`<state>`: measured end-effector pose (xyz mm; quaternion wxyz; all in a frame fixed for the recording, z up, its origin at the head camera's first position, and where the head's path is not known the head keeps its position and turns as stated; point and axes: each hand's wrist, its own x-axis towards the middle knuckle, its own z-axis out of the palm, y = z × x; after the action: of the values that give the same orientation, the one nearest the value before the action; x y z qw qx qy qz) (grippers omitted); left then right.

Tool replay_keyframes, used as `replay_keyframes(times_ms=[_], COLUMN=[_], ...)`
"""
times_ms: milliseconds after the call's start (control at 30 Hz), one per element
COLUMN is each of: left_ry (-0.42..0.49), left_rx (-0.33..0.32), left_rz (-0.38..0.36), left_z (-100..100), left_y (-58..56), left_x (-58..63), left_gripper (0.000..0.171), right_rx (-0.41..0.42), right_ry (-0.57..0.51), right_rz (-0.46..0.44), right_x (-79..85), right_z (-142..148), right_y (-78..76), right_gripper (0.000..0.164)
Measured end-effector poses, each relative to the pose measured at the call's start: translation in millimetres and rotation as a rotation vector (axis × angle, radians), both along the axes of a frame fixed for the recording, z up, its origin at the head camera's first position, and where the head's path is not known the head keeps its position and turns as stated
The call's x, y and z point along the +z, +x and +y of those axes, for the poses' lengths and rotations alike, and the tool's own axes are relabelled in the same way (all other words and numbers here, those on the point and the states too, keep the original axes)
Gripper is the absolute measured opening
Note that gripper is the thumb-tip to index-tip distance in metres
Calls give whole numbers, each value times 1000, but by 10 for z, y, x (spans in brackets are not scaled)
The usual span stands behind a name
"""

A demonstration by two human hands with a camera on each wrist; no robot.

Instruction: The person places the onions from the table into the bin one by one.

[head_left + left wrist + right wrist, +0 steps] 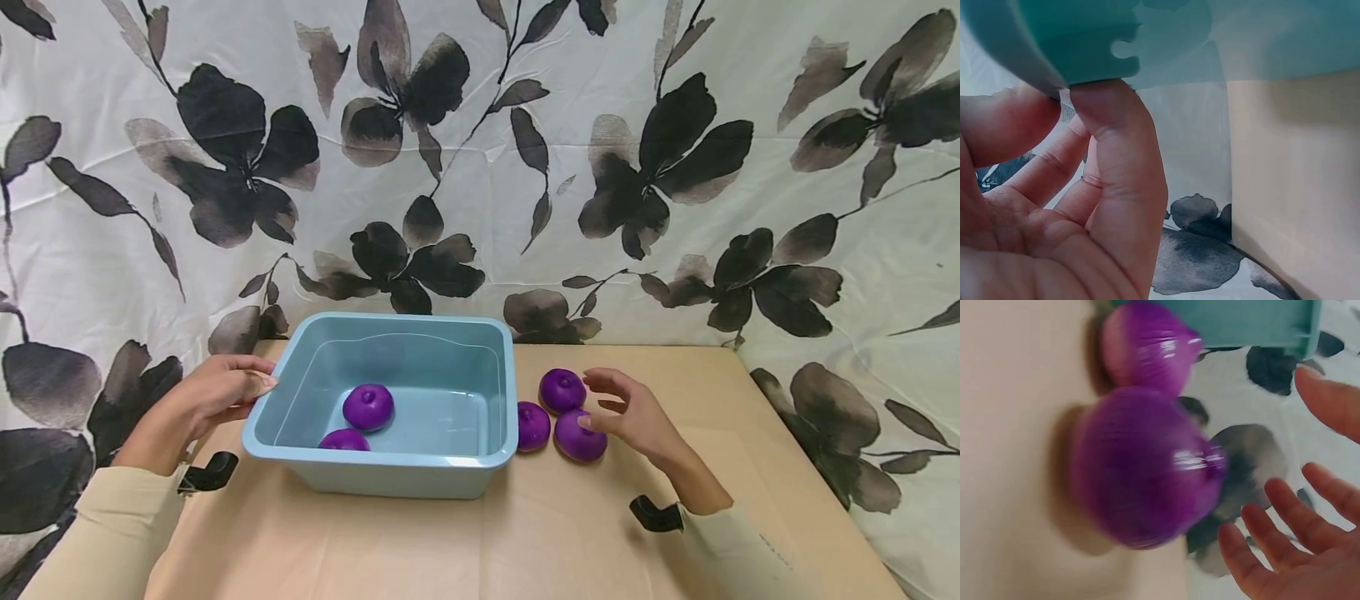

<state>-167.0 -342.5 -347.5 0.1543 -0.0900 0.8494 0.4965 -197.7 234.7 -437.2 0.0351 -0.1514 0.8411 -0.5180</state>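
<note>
Where the left sleeve (93,529) ended, a black wrist mount (212,472) sat below the left hand (225,387), whose thumb and index finger pinched the left rim of a blue bin (390,481). It was one bin, set toward the far side of the bench (405,550), its back close to the bench's far edge and the floral cloth (480,167) behind.

Five purple onions showed in all: two inside the bin and three outside it. Of the two inside, one (368,407) lay left of the middle and the other (344,440) nearer the front, partly hidden by the front wall; most of the bin's floor to their right was open.

Just beside the bin's right wall came the first of the outer three (533,427), with a second (562,391) behind and to its right and a third (576,443) in front of that, all close together. The right hand (630,414) was over the right side of this cluster, fingers apart and gripping nothing; whether the thumb touched the third onion could not be told.

A second black mount (656,514) and the right sleeve (738,550) followed. Open bench ran in front of the bin, and another stretch lay between the right hand and the slanting right edge.
</note>
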Motion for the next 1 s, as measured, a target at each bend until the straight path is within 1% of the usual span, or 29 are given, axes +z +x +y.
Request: replay_keyframes(times_ms=[67, 200, 367, 467, 667, 833, 1000], left_ry=[1, 0, -5, -4, -7, -13, -17], left_rx=[0, 4, 8, 8, 12, 18, 19], left_rz=[-1, -8, -11, -13, -11, -8, -10], left_z=[2, 2, -13, -14, 7, 17, 23], left_y=[-14, -31, -51, -66, -66, -68, -78], left_x=[0, -3, -8, -4, 3, 2, -4], left_gripper=[43, 44, 44, 43, 44, 43, 43], right_rx=[-33, -70, -96, -124, -189, -220, -233], right_ry=[4, -3, 22, 67, 138, 136, 135], right_rz=[-16, -51, -52, -55, -72, -71, -58], right_x=[-115, -295, -463, -533, -595, -596, -587], right_z=[24, 30, -45, -94, -119, -107, -76], right_y=[40, 106, 166, 190, 204, 199, 216], right_gripper=[70, 75, 78, 81, 84, 83, 81])
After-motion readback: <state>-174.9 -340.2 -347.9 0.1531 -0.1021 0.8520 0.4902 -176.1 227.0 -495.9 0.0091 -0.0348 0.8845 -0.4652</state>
